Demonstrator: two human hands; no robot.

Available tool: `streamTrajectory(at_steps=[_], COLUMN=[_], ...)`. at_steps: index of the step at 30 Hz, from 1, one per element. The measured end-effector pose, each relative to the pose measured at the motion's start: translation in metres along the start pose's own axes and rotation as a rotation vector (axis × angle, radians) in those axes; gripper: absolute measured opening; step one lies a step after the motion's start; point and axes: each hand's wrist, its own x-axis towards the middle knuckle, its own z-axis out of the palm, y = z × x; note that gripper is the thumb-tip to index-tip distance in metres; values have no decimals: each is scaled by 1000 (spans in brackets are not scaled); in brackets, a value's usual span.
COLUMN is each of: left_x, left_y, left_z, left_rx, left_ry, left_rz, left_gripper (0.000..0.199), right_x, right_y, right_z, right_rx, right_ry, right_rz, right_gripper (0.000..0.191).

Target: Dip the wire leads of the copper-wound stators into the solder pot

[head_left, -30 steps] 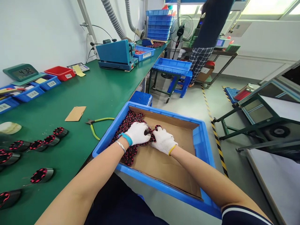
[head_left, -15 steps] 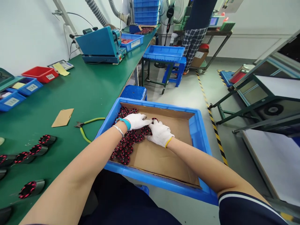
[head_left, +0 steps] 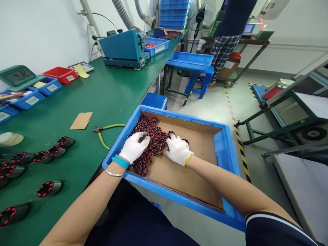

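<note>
Many small black-and-red wound motor stators [head_left: 156,136] lie piled on the left side of a cardboard-lined blue crate [head_left: 184,208]. Above the near-left part of that pile is my left hand [head_left: 134,147], in a white glove. Its thumb and fingers form a loose curve with a gap between them, and I see nothing held there. My right hand [head_left: 178,150], also gloved in white, is at the right edge of the pile. Its fingers are bent down over a few stators, which poke out beyond the fingertips and beside the knuckles; the palm side is hidden.
On the green workbench [head_left: 112,92] to the left lie green-handled cutters [head_left: 104,136], a cardboard piece [head_left: 81,121] and several larger stators [head_left: 50,188]. A blue stool [head_left: 154,100] stands beyond the crate. Farther back are a blue tray [head_left: 191,60] and a standing person [head_left: 225,44].
My left hand has drawn back toward me and left, away from my right hand, uncovering more of the pile. The right hand stays near the pile's edge. The view has swung slightly left.
</note>
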Motion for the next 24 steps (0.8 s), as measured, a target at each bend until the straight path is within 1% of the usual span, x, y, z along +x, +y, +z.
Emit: streamTrajectory(at_steps=[3, 5, 7, 10, 12, 14, 16, 18, 21, 22, 24], left_x=[-8, -25, -49, -79, -89, -90, -88, -85, -84, -84, -85], left_y=[8, 12, 12, 1, -10, -20, -25, -26, -26, -26, -26], left_z=[-6, -15, -23, -26, -22, -16, -11, -9, -9, -9, -8], left_rx=[-32, -61, -32, 173, 349, 476, 533, 545, 552, 553, 550], left_ry=[61, 101, 149, 220, 208, 187, 187, 197, 199, 201, 218], left_rz=[9, 48, 120, 274, 360, 398, 417, 437, 456, 459, 465], left_gripper=[39, 39, 36, 31, 29, 30, 33, 34, 34, 35, 35], right_x=[2, 4, 6, 13, 22, 35, 49, 63, 79, 82, 83], right_y=[12, 21, 29, 42, 50, 55, 56, 53, 48, 48, 51], right_z=[-7, -12, -16, -20, -21, -20, -19, -19, -19, -20, -22], right_rx=[17, 18, 17, 30, 45, 49, 32, 6, -29, -32, -13], right_ry=[-67, -117, -149, -147, -113, -96, -106, -109, -109, -125, -158], right_rz=[-86, -111, -102, -65, -33, 1, -6, -88, -219, -239, -241], right_gripper=[44, 41, 41, 44, 45, 48, 55, 59, 53, 52, 58])
